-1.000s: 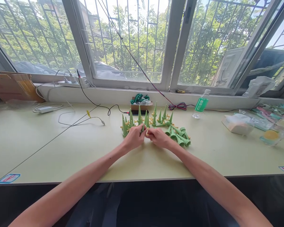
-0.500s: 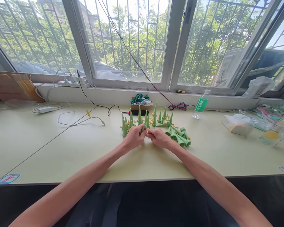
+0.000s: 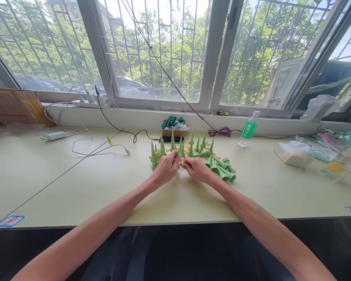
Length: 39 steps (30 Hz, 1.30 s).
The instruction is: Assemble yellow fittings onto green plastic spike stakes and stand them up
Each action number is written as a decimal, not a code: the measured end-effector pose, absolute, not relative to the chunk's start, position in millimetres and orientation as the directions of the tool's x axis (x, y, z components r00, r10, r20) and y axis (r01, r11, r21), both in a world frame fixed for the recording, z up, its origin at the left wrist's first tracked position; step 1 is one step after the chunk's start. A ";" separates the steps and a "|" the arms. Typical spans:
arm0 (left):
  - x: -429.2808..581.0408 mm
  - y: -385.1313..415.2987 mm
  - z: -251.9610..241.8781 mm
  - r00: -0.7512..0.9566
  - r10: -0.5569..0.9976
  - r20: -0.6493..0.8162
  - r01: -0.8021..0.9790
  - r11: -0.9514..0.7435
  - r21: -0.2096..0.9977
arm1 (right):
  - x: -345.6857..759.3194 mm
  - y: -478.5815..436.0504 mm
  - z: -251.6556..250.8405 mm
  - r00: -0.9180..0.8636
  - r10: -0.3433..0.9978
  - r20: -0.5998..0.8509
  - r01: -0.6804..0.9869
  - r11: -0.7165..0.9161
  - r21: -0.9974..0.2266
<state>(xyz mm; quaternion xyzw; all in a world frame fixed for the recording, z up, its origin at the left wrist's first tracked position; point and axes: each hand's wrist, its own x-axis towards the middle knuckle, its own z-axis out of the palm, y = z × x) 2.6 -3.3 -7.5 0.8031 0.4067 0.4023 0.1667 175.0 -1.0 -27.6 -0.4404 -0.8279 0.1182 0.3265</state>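
Observation:
Both my hands meet at the middle of the pale green table (image 3: 105,187). My left hand (image 3: 165,169) is closed around a green cone, of which only a bit shows between the fingers. My right hand (image 3: 197,169) pinches a small yellow piece against it. Just behind the hands several green cones with yellow fittings stand upright (image 3: 172,143). More green cones lie on their sides in a pile (image 3: 222,168) right of my right hand.
A small box with green bags (image 3: 173,125) sits behind the cones. A water bottle with a green label (image 3: 248,131) stands at the right. Cables and a power strip (image 3: 87,102) lie at the left, clear bags (image 3: 294,153) at the far right.
Both hands have shifted slightly away from me, toward the standing cones, still pressed together.

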 end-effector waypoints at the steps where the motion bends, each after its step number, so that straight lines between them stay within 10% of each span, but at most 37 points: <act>1: 2.8 -3.3 -7.1 0.339 0.788 0.514 0.515 -0.612 0.600 | 174.9 -0.8 -27.6 -0.396 0.807 0.438 0.652 0.583 -0.484; 23: 1.2 -2.8 -2.4 0.140 0.740 0.658 0.484 -0.631 0.606 | 176.2 -7.8 -12.4 0.059 0.846 0.530 0.816 0.265 -0.513; 39: 1.4 -3.2 -6.9 0.257 0.765 0.591 0.556 -0.617 0.557 | 177.6 0.3 -26.4 -0.153 0.919 0.363 0.865 0.303 -0.401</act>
